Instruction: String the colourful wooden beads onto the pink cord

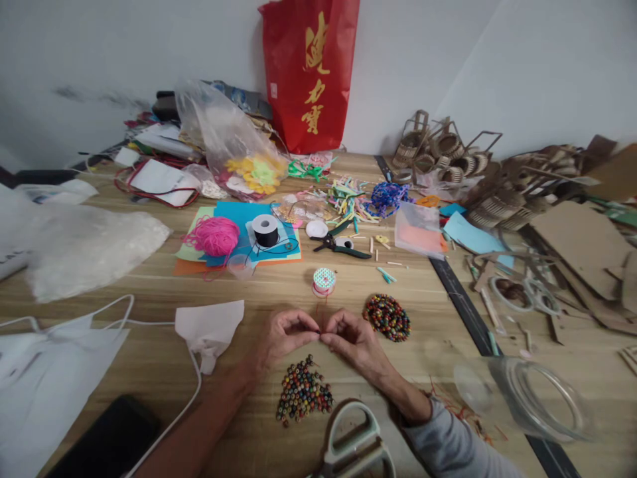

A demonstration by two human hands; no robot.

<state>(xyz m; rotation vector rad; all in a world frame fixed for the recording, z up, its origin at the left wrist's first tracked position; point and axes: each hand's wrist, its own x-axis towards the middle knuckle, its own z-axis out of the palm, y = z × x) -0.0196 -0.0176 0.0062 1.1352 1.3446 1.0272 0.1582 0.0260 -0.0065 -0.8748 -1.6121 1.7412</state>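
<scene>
A: How are the two hands being used?

B: The thumb and forefinger of the left hand (pixel 286 335) are closed in a narrow pinch, and those of the right hand (pixel 355 338) are closed likewise, their tips nearly meeting. Thin red thread (pixel 326 307) is held between them; whether a bead is also gripped cannot be told.

A: Where is the thread drawn from?

B: It is led from a small round spool (pixel 324 281), topped with a shiny dotted disc, just beyond the fingers on the wood-grained table (pixel 281 289).

A: And the beads?

B: Loose beads (pixel 304 392), small, round and many-coloured, are spread in a flat heap on the near side, below the hands. To the right, a disc-shaped coil of beads (pixel 387 317) is laid.

A: What else is set about?

B: Pale-handled scissors (pixel 332 446) are placed at the near edge. Farther left, a fuzzy pink yarn ball (pixel 217 236) is rested on flat coloured sheets (pixel 227 211), beside a smooth black-wound reel (pixel 265 232).
</scene>
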